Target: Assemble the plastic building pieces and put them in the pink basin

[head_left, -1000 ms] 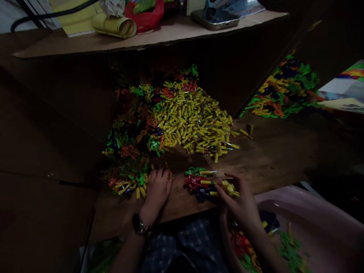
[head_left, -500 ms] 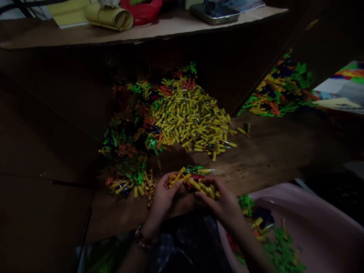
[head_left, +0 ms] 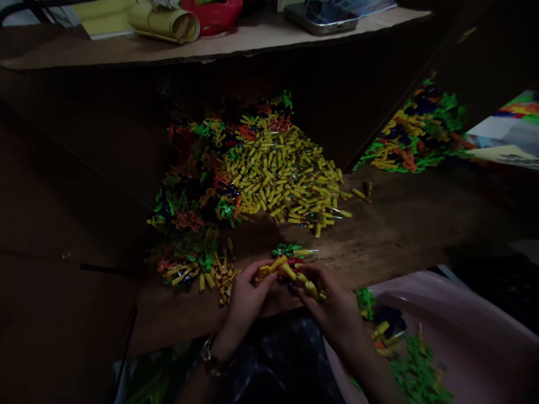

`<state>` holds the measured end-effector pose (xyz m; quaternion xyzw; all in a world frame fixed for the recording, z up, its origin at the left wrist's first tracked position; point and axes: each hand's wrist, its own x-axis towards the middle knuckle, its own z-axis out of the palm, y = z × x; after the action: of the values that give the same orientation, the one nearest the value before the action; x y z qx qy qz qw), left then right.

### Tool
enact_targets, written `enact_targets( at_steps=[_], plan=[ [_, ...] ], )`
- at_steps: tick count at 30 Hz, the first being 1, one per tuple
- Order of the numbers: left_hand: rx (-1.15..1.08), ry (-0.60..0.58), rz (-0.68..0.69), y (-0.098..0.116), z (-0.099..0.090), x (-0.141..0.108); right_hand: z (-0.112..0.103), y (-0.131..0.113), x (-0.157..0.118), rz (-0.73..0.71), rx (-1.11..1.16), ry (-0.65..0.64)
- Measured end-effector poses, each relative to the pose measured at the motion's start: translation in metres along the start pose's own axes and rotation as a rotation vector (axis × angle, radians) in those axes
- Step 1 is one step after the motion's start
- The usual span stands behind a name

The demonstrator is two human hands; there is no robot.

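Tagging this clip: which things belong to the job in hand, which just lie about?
Likely the job:
- yellow pieces in left hand and right hand
- heap of yellow tubes
- coloured pieces beside it
- pink tub

Likely just lying about:
- rolled yellow sheet
- red item
- flat device

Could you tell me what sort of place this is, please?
Probably a small workshop or home assembly corner, judging by the heap of yellow pieces, the pile of multicoloured parts and the pink tub holding more.
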<state>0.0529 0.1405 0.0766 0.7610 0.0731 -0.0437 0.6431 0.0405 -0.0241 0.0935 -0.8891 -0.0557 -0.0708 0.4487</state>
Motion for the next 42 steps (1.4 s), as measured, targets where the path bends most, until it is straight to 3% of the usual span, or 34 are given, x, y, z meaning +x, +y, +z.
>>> enact_targets(
  at_steps=[5, 11, 15, 23, 25, 29, 30, 32, 35, 39, 42],
  plan=[
    [0.034, -0.072, 0.02, 0.001, -0.004, -0.002, -0.006, -0.005, 0.0, -0.102, -0.078, -0.062],
    [0.033, -0.051, -0.002, 0.0, -0.005, -0.003, -0.013, -0.005, -0.001, -0.018, -0.057, -0.107],
    [0.016, -0.113, 0.005, 0.0, -0.009, -0.003, -0.014, -0.003, 0.0, 0.02, -0.016, -0.112],
    [0.077, -0.468, -0.037, 0.003, -0.029, 0.003, -0.027, 0.012, 0.011, 0.166, 0.133, -0.358],
    [0.202, -0.389, 0.075, 0.0, -0.033, 0.006, -0.029, 0.023, 0.012, 0.167, 0.1, -0.303],
    [0.761, 0.129, 0.308, -0.004, -0.048, 0.0, -0.027, 0.052, 0.014, 0.17, -0.15, -0.026],
    [0.898, 0.195, 0.318, -0.005, -0.051, -0.004, -0.026, 0.058, 0.014, 0.155, -0.222, 0.033],
    [1.097, 0.187, 0.298, -0.007, -0.054, -0.016, -0.022, 0.065, 0.013, 0.109, -0.321, 0.09],
    [1.219, 0.105, 0.283, -0.016, -0.049, -0.031, -0.018, 0.066, 0.01, 0.048, -0.402, 0.105],
    [1.119, 0.126, 0.359, -0.034, -0.044, -0.039, -0.019, 0.043, 0.008, 0.176, -0.402, 0.254],
    [1.021, 0.187, 0.424, -0.044, -0.047, -0.039, -0.005, 0.012, 0.013, 0.214, -0.207, 0.36]
  ],
)
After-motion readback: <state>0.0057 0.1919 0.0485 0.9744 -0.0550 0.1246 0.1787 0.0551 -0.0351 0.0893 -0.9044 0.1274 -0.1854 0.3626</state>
